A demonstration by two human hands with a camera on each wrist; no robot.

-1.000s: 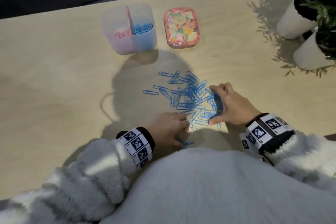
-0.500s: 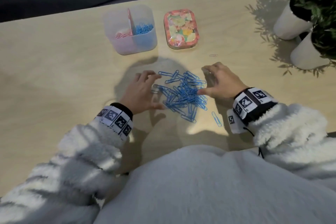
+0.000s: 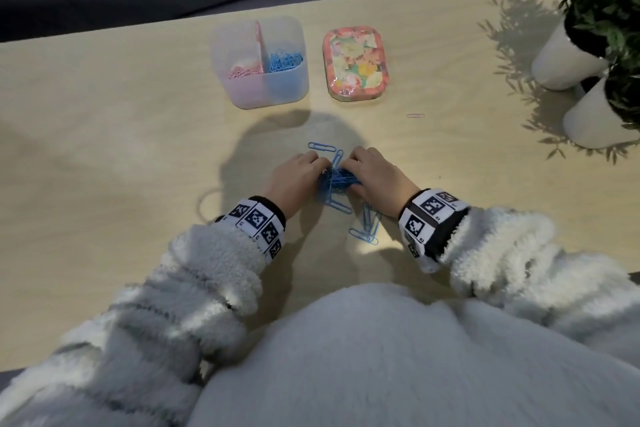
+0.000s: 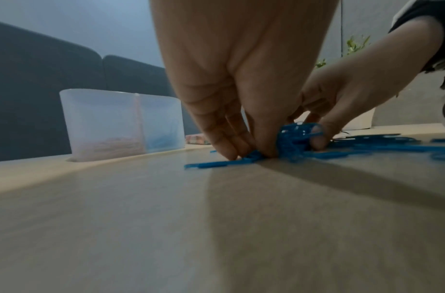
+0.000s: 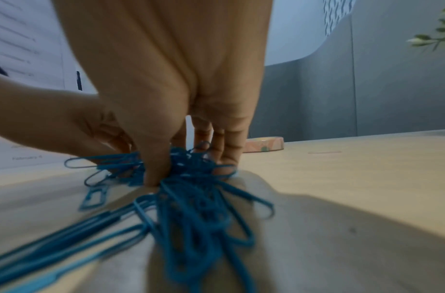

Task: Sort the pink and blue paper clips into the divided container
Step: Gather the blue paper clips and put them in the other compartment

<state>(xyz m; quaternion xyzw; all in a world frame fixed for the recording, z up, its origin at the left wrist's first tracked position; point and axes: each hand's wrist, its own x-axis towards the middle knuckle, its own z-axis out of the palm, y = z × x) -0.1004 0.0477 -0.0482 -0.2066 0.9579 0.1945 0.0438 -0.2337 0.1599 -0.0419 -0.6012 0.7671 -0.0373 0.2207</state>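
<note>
A heap of blue paper clips (image 3: pixel 337 178) lies bunched on the wooden table, squeezed between my two hands. My left hand (image 3: pixel 299 175) grips it from the left, fingertips down on the table and thumb against the clips (image 4: pixel 294 138). From the right my right hand (image 3: pixel 372 172) pinches the same bundle (image 5: pixel 196 198) between thumb and fingers. A few blue clips lie loose beyond the hands (image 3: pixel 322 147) and nearer me (image 3: pixel 365 229). One pink clip (image 3: pixel 415 115) lies alone at the right. The divided container (image 3: pixel 294 87) stands behind, pink clips in its left half, blue in its right.
A flowered tin (image 3: pixel 355 64) sits right of the container. Two white plant pots (image 3: pixel 564 59) stand at the far right edge. My fluffy sleeves and body cover the near edge of the table.
Both hands have come together from either side, sweeping the spread clips into one tight heap between them. Some clips were left behind near me.
</note>
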